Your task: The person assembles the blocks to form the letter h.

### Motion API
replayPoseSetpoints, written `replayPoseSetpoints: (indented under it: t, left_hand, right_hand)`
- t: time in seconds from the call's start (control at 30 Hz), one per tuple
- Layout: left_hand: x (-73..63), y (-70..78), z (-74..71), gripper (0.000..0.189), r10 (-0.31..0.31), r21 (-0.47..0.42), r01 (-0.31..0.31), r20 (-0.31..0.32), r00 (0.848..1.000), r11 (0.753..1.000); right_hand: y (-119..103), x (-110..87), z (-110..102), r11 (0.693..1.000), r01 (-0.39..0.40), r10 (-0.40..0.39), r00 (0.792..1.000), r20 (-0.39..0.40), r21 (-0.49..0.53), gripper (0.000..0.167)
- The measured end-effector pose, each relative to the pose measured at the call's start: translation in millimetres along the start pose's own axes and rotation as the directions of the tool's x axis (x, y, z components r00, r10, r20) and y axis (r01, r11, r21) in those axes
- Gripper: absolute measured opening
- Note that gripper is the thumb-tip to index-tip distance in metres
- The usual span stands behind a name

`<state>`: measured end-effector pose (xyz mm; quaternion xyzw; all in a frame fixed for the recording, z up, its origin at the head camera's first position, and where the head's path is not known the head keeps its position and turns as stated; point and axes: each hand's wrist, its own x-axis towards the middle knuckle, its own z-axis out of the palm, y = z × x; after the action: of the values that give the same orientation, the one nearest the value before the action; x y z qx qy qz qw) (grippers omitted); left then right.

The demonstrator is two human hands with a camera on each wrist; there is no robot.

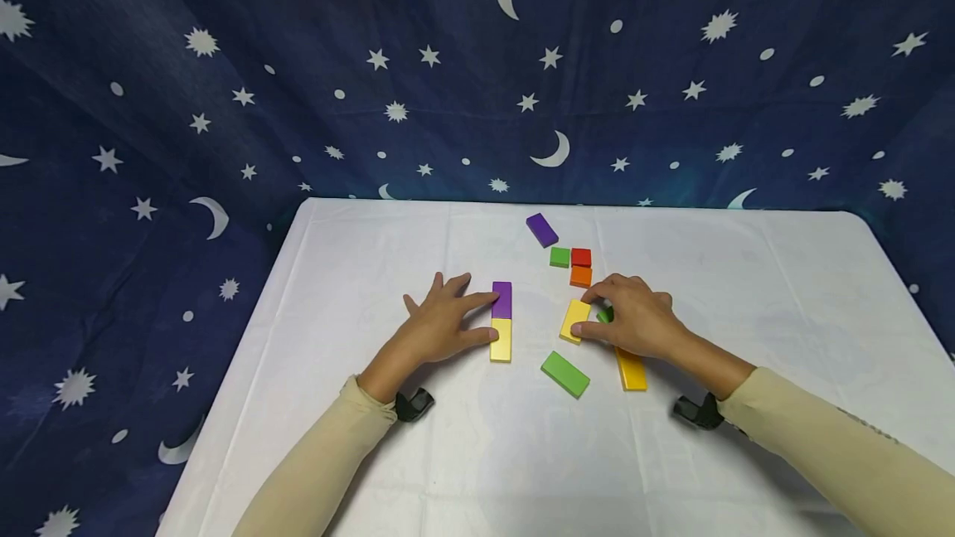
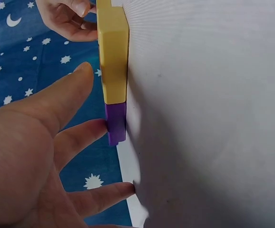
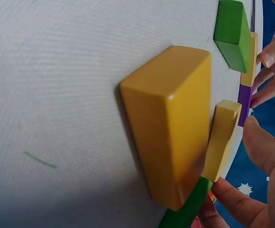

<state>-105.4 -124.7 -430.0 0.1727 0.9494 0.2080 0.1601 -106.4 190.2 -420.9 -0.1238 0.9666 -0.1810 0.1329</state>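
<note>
My left hand (image 1: 436, 326) is spread beside a purple block (image 1: 502, 301) and a yellow block (image 1: 501, 341) that lie end to end. Its index fingertip touches the purple block, while the thumb tip hovers close over the yellow one. My right hand (image 1: 634, 317) is at a second yellow block (image 1: 574, 321), lying slightly turned on the table. In the right wrist view, its index finger (image 3: 235, 199) touches that block's far end, and a gap separates the thumb (image 3: 261, 145) from it. Partly under this hand are a dark green block (image 1: 605, 315) and an orange-yellow block (image 3: 171, 123).
A light green block (image 1: 565, 374) lies between the hands, nearer me. Farther back are a small green block (image 1: 559, 257), a red block (image 1: 581, 258), an orange block (image 1: 580, 276) and another purple block (image 1: 541, 229). A white cloth covers the table (image 1: 358, 272); a starry blue curtain (image 1: 448, 139) hangs behind.
</note>
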Motion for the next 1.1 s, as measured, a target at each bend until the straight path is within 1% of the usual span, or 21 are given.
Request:
replayPoseSetpoints:
  t: [0.13,0.3,0.57,0.7,0.77,0.97,1.1]
  left_hand:
    - [2.5,1.9,-0.8,0.066,-0.023,-0.001,0.023,-0.01,1.0,1.0]
    - [3.3,3.1,-0.1,0.066,-0.039,-0.005,0.039,-0.012,0.999,0.999]
    - [2.1,5.0,0.1,0.064,-0.043,0.018,0.043,-0.022,0.999,0.999]
    - [2.0,4.9,1.1,0.065,-0.031,0.057,0.032,-0.019,0.999,0.998]
    - [2.0,4.3,1.4,0.065,-0.025,0.062,0.025,-0.013,1.0,0.998]
    - [3.9,1.2,2.0,0.069,-0.025,0.025,0.024,0.02,1.0,0.999]
    - [5.2,1.0,2.3,0.069,-0.02,0.013,0.02,0.018,1.0,1.0]
  right_hand:
    - [-0.4,1.7,1.8,1.0,-0.01,0.01,1.0,-0.004,-0.006,0.058]
    - [-1.5,2.4,3.6,1.0,-0.013,0.013,1.0,-0.011,-0.006,0.054]
    - [-2.0,4.9,3.2,1.0,-0.017,0.017,1.0,-0.013,0.005,0.052]
    - [-1.7,5.3,2.4,1.0,-0.022,0.022,1.0,-0.004,0.014,0.052]
    - [-1.5,5.1,2.2,1.0,-0.026,0.026,1.0,-0.001,0.019,0.052]
    - [-0.8,6.4,2.7,0.999,-0.025,0.025,1.0,0.003,0.02,0.051]
    - [-0.4,7.5,2.7,0.999,-0.023,0.023,1.0,0.005,0.025,0.05]
